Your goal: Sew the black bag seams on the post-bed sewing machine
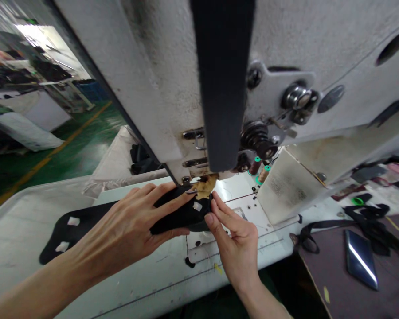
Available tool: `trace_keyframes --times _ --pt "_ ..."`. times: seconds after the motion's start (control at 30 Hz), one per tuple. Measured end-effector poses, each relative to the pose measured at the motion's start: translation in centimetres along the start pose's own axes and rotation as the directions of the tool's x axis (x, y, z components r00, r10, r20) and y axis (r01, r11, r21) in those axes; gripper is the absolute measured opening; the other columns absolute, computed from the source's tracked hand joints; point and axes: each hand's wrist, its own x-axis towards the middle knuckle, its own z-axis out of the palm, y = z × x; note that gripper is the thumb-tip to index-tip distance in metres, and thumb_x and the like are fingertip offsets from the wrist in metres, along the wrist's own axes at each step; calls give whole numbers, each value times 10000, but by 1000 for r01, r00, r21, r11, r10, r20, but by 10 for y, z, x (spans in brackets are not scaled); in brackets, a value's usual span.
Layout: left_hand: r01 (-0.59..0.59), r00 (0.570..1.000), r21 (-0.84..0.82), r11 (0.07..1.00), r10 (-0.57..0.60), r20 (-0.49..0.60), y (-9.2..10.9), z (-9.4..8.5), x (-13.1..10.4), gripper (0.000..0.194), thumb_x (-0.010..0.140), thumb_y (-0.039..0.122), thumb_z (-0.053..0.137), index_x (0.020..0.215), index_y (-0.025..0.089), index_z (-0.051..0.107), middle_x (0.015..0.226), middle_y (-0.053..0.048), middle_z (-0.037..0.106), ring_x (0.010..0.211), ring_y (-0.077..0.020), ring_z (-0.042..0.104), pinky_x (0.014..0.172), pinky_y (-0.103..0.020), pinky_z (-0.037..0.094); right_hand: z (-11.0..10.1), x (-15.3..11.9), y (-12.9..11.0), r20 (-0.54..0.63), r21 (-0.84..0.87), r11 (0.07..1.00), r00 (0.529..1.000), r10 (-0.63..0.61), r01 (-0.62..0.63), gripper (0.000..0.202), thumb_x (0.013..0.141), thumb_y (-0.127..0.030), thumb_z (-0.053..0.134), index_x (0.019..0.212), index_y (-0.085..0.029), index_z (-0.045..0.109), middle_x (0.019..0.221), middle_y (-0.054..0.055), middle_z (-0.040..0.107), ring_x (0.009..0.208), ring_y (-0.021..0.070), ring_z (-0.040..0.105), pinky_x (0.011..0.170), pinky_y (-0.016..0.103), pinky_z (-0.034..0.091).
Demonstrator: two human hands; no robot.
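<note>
A long black fabric piece (176,212) with rounded ends and small whitish patches lies on the sewing machine's bed, its right end close below the needle area. My left hand (133,221) reaches across it, fingers on top and thumb at the near edge, gripping it. At the right end, my right hand (237,239) pinches the fabric's edge between thumb and fingers. The sewing machine head (159,88) looms directly above both hands. A tan, ragged-edged scrap (206,187) shows by the presser foot area; the needle itself is hidden.
Thread spools (262,174) stand behind the machine bed. A dark phone (361,259) and black straps (314,230) lie on a brown surface at the right. Pale cloth (109,159) is heaped beyond the table. A green floor with a yellow line (49,157) stretches left.
</note>
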Motion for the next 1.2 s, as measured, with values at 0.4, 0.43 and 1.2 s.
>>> trace_keyframes --times 0.4,0.43,1.2 --pt "-129 986 -85 988 137 93 2 -19 1 503 991 254 556 1457 406 439 1501 -27 433 1284 -219 520 1057 -444 486 32 8 14 -229 285 958 972 49 19 186 770 -201 756 937 -190 675 1132 56 661 1052 181 658 938 325 532" --pt "-130 986 -84 988 137 92 2 -21 2 489 993 246 553 1447 402 457 1502 -24 442 1274 -216 527 1055 -442 487 31 7 16 -211 293 956 977 36 28 182 784 -201 747 949 -192 673 1149 57 651 1078 183 647 963 332 520" --pt "-260 964 1 966 260 59 -13 -2 -3 647 993 249 548 1540 454 272 1602 9 393 1255 -218 529 1068 -462 420 20 -12 27 -219 159 987 976 19 17 307 750 -281 846 1049 -290 777 1249 44 709 1213 271 665 1130 474 495"
